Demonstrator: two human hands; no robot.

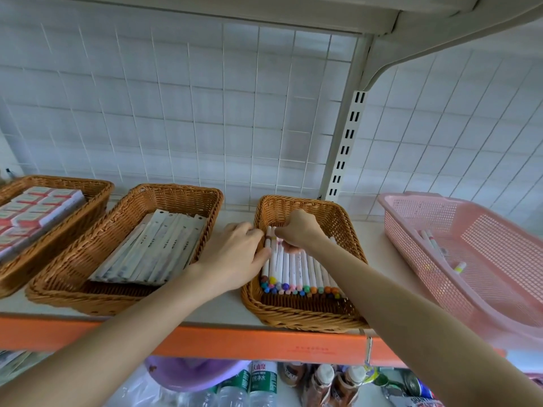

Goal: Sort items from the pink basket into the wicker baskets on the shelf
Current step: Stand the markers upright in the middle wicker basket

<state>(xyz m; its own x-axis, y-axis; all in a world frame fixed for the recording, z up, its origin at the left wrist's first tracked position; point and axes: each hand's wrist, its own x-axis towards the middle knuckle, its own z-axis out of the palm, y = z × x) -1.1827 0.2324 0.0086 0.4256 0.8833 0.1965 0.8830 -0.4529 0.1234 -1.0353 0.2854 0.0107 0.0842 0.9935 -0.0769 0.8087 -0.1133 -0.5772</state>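
A wicker basket (346,227) at centre right holds a row of white markers (296,271) with coloured caps. My left hand (235,254) lies over its left rim, fingers curled against the leftmost markers. My right hand (296,230) reaches into the basket, fingers curled down onto the far ends of the markers. The pink basket (482,259) stands at the right with a few markers (432,242) left inside.
A middle wicker basket (164,201) holds long white packets. A left wicker basket (97,189) holds small red and white boxes. All stand on a white shelf with an orange front edge (235,342). Bottles (261,383) fill the shelf below. A wire grid backs the shelf.
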